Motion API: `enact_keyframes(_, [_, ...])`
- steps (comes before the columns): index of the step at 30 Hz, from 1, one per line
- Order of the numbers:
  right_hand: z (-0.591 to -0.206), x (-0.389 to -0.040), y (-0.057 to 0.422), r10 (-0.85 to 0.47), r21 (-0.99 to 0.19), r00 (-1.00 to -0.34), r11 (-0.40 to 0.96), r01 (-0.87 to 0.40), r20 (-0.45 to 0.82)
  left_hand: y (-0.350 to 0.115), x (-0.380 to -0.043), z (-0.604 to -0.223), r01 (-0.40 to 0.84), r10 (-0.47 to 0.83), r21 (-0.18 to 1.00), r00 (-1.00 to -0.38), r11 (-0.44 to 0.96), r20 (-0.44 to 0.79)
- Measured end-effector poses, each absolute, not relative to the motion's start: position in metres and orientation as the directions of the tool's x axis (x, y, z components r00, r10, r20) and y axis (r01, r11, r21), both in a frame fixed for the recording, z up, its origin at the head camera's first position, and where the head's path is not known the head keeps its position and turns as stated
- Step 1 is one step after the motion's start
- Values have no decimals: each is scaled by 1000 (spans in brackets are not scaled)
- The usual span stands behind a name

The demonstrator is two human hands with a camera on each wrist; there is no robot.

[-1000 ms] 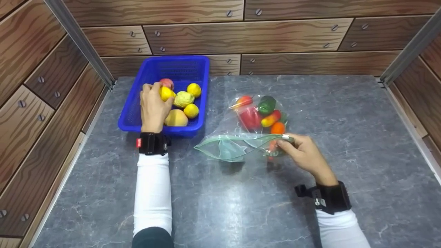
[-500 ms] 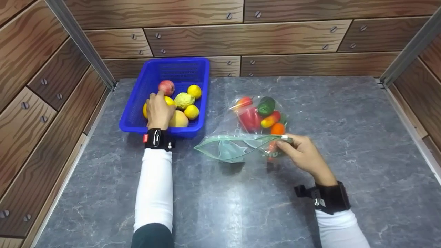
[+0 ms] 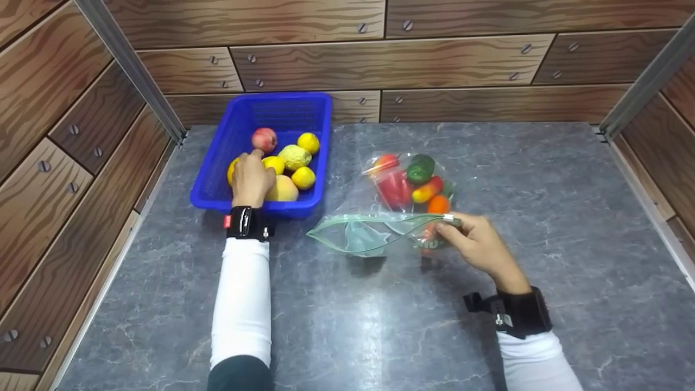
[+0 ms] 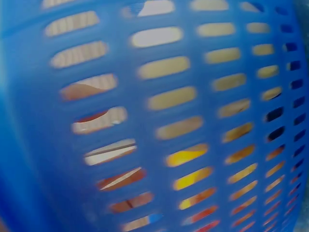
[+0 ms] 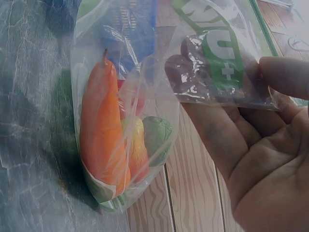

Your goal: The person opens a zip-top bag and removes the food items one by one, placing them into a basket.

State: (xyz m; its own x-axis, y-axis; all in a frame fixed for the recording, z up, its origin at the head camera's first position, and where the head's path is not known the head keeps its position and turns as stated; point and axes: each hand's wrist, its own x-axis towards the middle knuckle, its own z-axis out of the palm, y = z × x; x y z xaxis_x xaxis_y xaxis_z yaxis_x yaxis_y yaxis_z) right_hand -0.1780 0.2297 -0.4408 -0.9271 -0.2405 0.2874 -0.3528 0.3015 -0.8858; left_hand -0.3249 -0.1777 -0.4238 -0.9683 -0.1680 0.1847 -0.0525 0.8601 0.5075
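My left hand (image 3: 251, 178) is down inside the blue basket (image 3: 202, 190), back of the hand up. An orange-yellow fruit (image 3: 232, 170) shows at its left side and a yellow fruit (image 3: 273, 163) at its right; its fingertips are hidden, so I cannot tell whether it grips one. Between thumb and fingers, my right hand (image 3: 478, 241) pinches the slider end of a clear zip bag (image 3: 362, 233), its green-edged mouth parted. Inside the bag lie a red pepper (image 3: 395, 190), a dark green vegetable (image 3: 420, 169), a red-yellow piece (image 3: 428, 190) and a long orange one (image 5: 102, 125).
Also in the basket are a red fruit (image 3: 264, 139), a knobbly pale-yellow fruit (image 3: 295, 157), a peach-coloured fruit (image 3: 284, 189) and two small yellow fruits (image 3: 303, 177). Wood-patterned panels (image 3: 380, 60) surround the grey marbled tabletop (image 3: 336, 326). Basket mesh fills the left wrist view.
My left hand has moved toward me and slightly right within the basket, from beside the red fruit to the orange-yellow one. The right hand and bag hold still.
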Motion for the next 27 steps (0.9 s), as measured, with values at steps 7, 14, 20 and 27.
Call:
enact_keyframes(7, [-441,-177,231,-234,-884,-930,311,-349,285,-168,-305,-404,29,-121,512,-959,858,257])
enact_keyframes(14, [-442,-179,229,-234,-878,-918,292,-379,319,-141,-260,-372,238,-13,539,-907,808,422])
enact_keyframes(20, [-442,-178,229,-233,-887,-923,283,-364,305,-120,-218,-358,390,90,534,-861,750,501])
enact_keyframes(27, [-442,-178,230,-237,-885,-921,283,-371,310,-102,-187,-359,503,233,484,-826,716,513])
